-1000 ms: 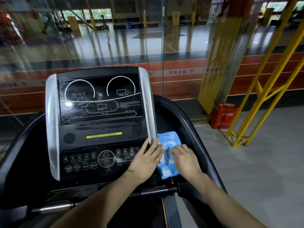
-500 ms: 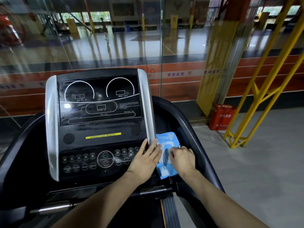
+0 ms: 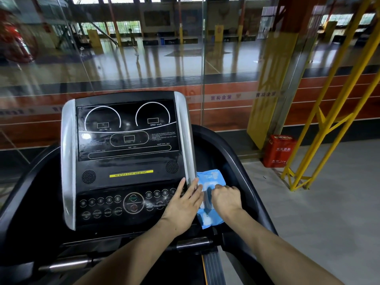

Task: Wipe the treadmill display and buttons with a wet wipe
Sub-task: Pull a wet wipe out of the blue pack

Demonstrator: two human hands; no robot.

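Observation:
The treadmill console faces me, with a dark display (image 3: pixel 127 130) above a panel of round buttons (image 3: pixel 107 204). A blue wet wipe pack (image 3: pixel 211 177) lies in the black tray just right of the console. My left hand (image 3: pixel 183 206) rests flat with its fingers spread over the console's right edge and the pack's left side. My right hand (image 3: pixel 226 199) is curled tight on the middle of the pack, fingertips pinched at its white opening flap. No loose wipe is visible.
A glass wall stands straight ahead behind the console. A red box (image 3: pixel 279 151) and a yellow steel frame (image 3: pixel 320 128) stand on the grey floor to the right. Black side rails (image 3: pixel 236 153) curve around the console, and a metal handlebar (image 3: pixel 193 244) crosses below my wrists.
My right hand went from lying flat on the pack to curling its fingers in at the flap. The left hand has hardly moved. The view shifted slightly.

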